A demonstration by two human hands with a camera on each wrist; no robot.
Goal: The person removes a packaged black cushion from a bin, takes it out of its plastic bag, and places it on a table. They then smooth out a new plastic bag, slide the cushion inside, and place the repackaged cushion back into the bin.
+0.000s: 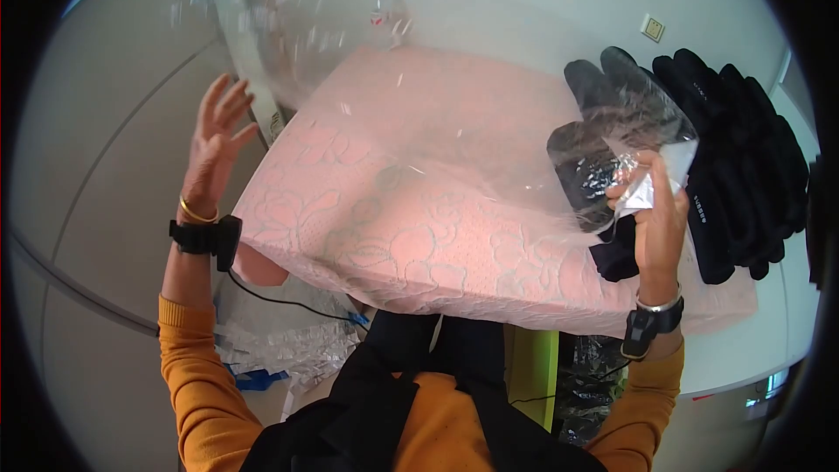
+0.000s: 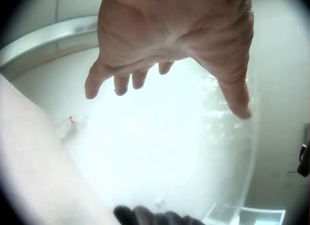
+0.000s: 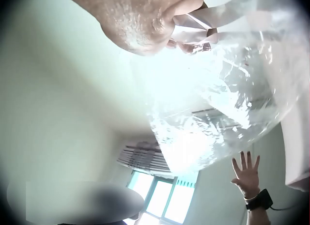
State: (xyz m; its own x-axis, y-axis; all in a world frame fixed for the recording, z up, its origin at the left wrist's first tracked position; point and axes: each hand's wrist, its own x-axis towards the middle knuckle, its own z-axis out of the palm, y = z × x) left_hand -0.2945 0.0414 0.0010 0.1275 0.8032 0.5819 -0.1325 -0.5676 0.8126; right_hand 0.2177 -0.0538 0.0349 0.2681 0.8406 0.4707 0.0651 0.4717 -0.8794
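Note:
My right hand [image 1: 662, 232] grips a large clear plastic bag [image 1: 489, 153] by a bunched end, where a white patch [image 1: 678, 162] shows. The bag billows out to the left over the pink cloth and is blurred at its far end. In the right wrist view the same bag [image 3: 213, 104] hangs in shiny creases from my fingers. My left hand [image 1: 214, 144] is raised at the left with its fingers spread and holds nothing. Its palm also shows in the left wrist view. Soft black items with rounded ends [image 1: 743, 149], some with small white lettering, lie beside my right hand.
A pink patterned cloth [image 1: 437, 245] covers a raised block on a white table [image 1: 730, 358]. Crumpled clear plastic [image 1: 288, 336] lies below on the left, and dark plastic [image 1: 590, 385] beside a green box [image 1: 533, 371]. A wall socket [image 1: 653, 28] is behind.

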